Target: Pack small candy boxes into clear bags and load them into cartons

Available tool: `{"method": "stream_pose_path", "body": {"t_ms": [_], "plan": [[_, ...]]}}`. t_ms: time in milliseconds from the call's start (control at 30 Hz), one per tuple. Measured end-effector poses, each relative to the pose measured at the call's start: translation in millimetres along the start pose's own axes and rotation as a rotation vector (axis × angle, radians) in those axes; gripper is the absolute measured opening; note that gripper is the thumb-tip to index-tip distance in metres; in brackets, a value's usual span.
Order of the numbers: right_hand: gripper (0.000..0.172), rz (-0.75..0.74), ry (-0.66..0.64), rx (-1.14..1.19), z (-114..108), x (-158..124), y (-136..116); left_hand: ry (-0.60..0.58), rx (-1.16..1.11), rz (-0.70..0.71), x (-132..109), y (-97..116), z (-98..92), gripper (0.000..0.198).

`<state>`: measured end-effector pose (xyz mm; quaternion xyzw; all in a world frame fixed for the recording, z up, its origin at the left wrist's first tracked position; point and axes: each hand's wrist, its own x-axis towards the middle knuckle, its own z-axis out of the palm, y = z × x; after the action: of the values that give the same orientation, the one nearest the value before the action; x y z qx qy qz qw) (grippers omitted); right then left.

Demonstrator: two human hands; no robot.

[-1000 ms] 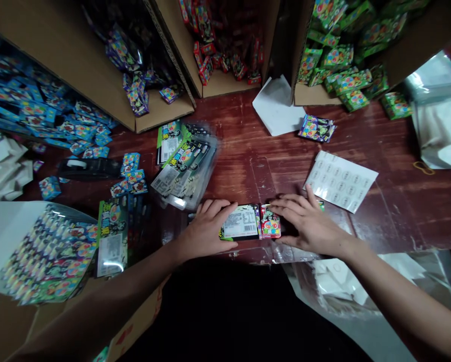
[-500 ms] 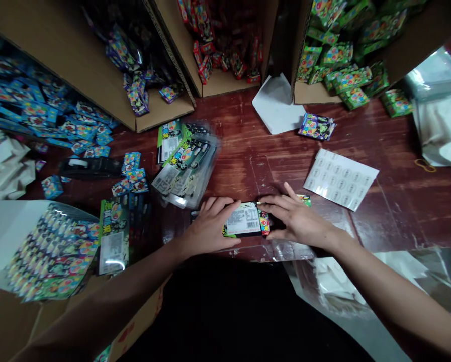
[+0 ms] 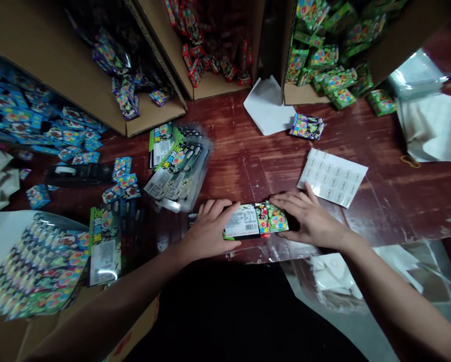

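Observation:
My left hand [image 3: 209,227] lies curled over the left end of a clear flat pack with a white barcode label [image 3: 243,225], pressing it to the red wooden table [image 3: 233,151]. At the pack's right end sit a small red box [image 3: 263,224] and a small green box [image 3: 277,221]. My right hand [image 3: 311,220] rests on the green box, fingers stretched flat and pointing left.
A sticker sheet [image 3: 333,177] lies just beyond my right hand. A heap of finished clear packs [image 3: 176,166] sits left of centre. Open cartons at the back hold blue-purple [image 3: 123,75], red [image 3: 206,45] and green [image 3: 323,55] boxes. A black tape dispenser [image 3: 74,173] lies left.
A green box has appeared beside the red one at the pack's right end, under my right fingers. My right hand has shifted slightly right. The left hand has stayed on the pack.

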<state>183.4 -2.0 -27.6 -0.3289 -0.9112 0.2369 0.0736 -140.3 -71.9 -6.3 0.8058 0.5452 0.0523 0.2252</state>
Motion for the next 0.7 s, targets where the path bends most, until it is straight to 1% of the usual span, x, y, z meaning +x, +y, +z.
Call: {"method": "stream_pose_path", "body": {"t_ms": [100, 267, 300, 400, 467, 567, 700], "plan": [[0.076, -0.027, 0.012, 0.057, 4.0, 8.8, -1.8, 0.019, 0.003, -0.005, 3.1, 0.3, 0.5, 0.089], [0.084, 0.02, 0.184, 0.104, 2.6, 5.2, 2.1, 0.07, -0.033, -0.036, 1.5, 0.6, -1.3, 0.091], [0.085, 0.012, 0.185, 0.121, 2.8, 6.0, 0.3, 0.075, -0.046, -0.034, 1.9, 1.9, -1.7, 0.092], [0.083, -0.052, 0.121, 0.181, 5.9, 13.2, -7.6, 0.069, -0.069, -0.008, 5.0, 6.0, -2.5, 0.093], [0.083, -0.068, 0.104, 0.194, 9.0, 18.0, -10.6, 0.067, -0.064, 0.0, 7.2, 6.5, -2.1, 0.093], [0.083, -0.069, 0.108, 0.16, 11.9, 20.0, -10.7, 0.072, -0.049, -0.005, 8.9, 4.0, 0.1, 0.093], [0.079, -0.114, 0.063, 0.119, 11.0, 19.9, -12.2, 0.063, -0.028, 0.004, 10.7, 1.8, 2.5, 0.094]]}}
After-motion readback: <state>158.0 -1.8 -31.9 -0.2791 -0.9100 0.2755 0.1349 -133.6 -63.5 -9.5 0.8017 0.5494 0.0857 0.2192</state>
